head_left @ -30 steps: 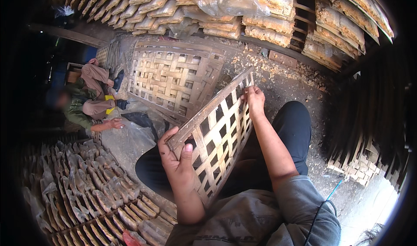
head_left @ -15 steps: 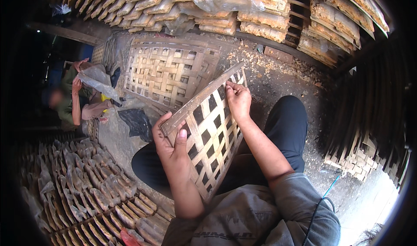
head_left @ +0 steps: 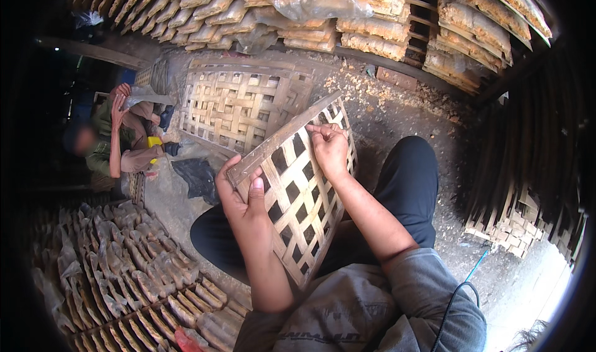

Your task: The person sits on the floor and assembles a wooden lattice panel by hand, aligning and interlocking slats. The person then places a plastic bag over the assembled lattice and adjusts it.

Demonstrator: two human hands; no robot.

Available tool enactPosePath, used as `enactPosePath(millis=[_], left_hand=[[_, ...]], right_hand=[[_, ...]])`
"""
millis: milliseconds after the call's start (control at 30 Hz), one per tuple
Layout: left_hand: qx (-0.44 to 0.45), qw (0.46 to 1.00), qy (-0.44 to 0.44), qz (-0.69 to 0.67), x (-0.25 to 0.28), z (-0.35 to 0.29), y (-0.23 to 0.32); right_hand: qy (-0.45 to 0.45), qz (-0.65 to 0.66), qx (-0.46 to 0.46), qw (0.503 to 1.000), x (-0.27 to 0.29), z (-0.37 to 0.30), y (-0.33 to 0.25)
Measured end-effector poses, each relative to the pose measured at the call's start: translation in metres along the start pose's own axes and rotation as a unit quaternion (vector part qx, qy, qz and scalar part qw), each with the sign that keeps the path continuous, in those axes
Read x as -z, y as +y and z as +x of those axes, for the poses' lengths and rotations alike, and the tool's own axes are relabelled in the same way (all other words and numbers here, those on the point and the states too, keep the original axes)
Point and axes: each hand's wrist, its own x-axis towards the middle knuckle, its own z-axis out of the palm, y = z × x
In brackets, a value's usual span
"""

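A woven bamboo tray (head_left: 264, 158) with a wooden edge rail stands tilted over my lap. My left hand (head_left: 247, 212) is wrapped round its left corner, with the thumb on the near side and fingers over the rail. Just below the upper part of that rail, my right hand (head_left: 330, 152) is closed against the lattice, its fingertips pinched together. Whatever lies between those fingertips is too small to make out.
More woven trays (head_left: 239, 107) lie on the floor ahead. Racks of wrapped slabs (head_left: 211, 20) line the far side, with others (head_left: 118, 265) at lower left. Crumbs (head_left: 385, 94) litter the ground. A seated person (head_left: 127, 128) handles clear plastic at left, near a black bag (head_left: 194, 177).
My right hand has shifted left and slightly down along the lattice. The tray has tilted a little. At left, the other person's hands and plastic have moved.
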Motion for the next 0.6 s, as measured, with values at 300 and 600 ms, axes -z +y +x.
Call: enactPosePath(millis=[300,600], left_hand=[[-0.018,0.999,-0.018,-0.032,-0.011,-0.008,0.005],[-0.020,0.999,-0.034,-0.029,-0.012,-0.011,0.004]], right_hand=[[-0.030,0.250,-0.244,0.937,0.002,0.010,0.002],[-0.077,0.193,-0.239,0.949,0.034,0.010,-0.009]])
